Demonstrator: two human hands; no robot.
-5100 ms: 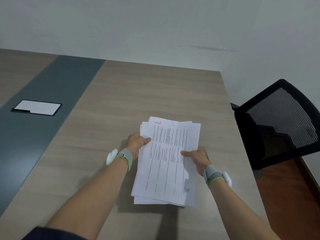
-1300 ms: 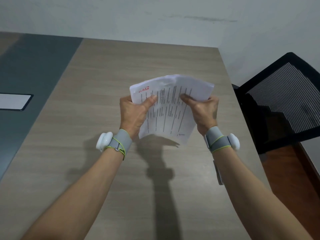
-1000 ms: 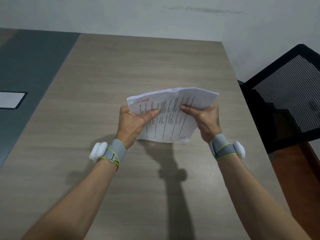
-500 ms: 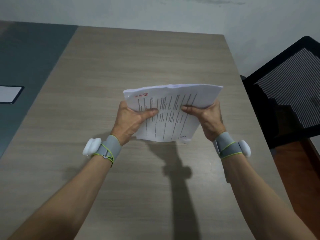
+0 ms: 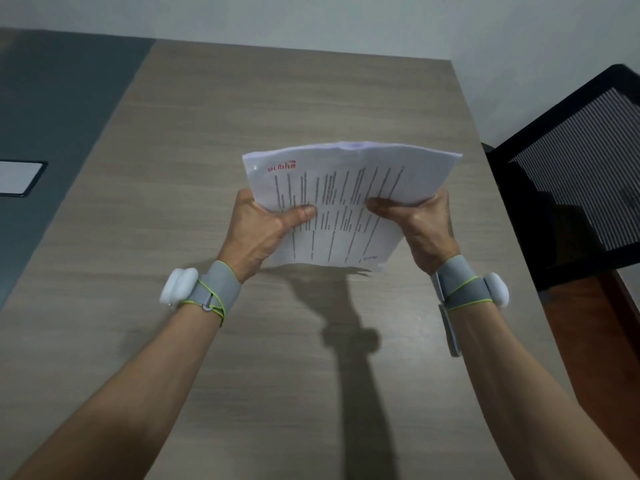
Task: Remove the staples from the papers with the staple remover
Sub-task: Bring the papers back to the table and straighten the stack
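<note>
A stack of white printed papers (image 5: 349, 188) with a red logo at its top left is held up above the wooden table (image 5: 194, 140), bowed along its top edge. My left hand (image 5: 266, 226) grips the stack's left side, thumb on the front sheet. My right hand (image 5: 419, 223) grips the right side the same way. A small staple mark shows near the top left corner. No staple remover is visible. A flat grey object (image 5: 450, 330) lies on the table, partly hidden under my right forearm.
A black mesh office chair (image 5: 575, 174) stands just past the table's right edge. A dark grey strip (image 5: 52, 109) runs down the table's left, holding a white rectangular panel (image 5: 17, 176). A pale wall lies behind the table.
Five seconds ago the papers lay flat on the table under both hands. They have been lifted and held upright; over the last second they shifted slightly and the top edge straightened.
</note>
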